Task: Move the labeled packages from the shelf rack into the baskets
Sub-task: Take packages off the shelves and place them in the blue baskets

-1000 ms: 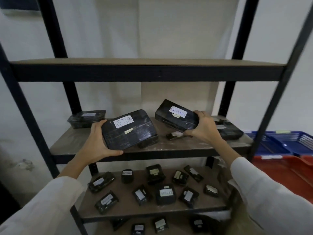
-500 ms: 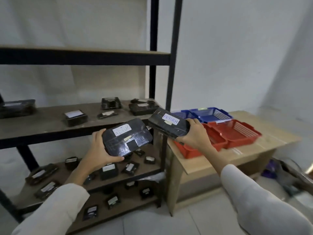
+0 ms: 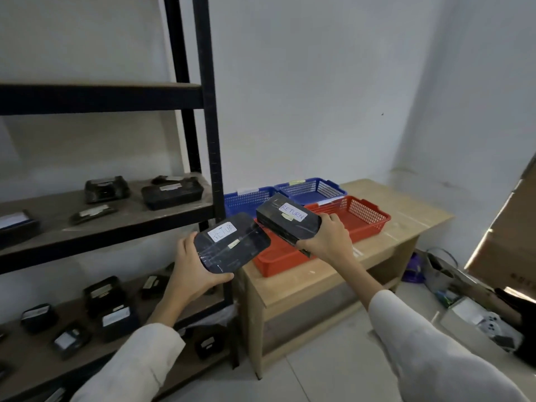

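Two black packages wrapped in glossy film, each with a white label reading RETURN, are held in the air at the middle of the frame, between the shelf rack and the baskets. The left hand (image 3: 191, 271) grips the first package (image 3: 232, 245) by its lower-left end, with the thumb along the near edge. The right hand (image 3: 327, 242) clasps the second package (image 3: 287, 224) by its right end, with the fingers curled over the top. Both look stiff and light enough for one hand each. The film looks slick, though, so a hold across the short end, thumb against fingers, seems safest. The second package hangs over the near red basket (image 3: 275, 264), and its far corner shows in front of the blue baskets (image 3: 316, 188). The first package overlaps that basket's left rim and sits just right of the black rack post (image 3: 211, 140). The baskets stand open-topped on the wooden table (image 3: 406, 221), so there looks to be room to lower straight down. The post and the basket rims are the edges to mind. More packages (image 3: 171, 194) lie on the shelves at the left.
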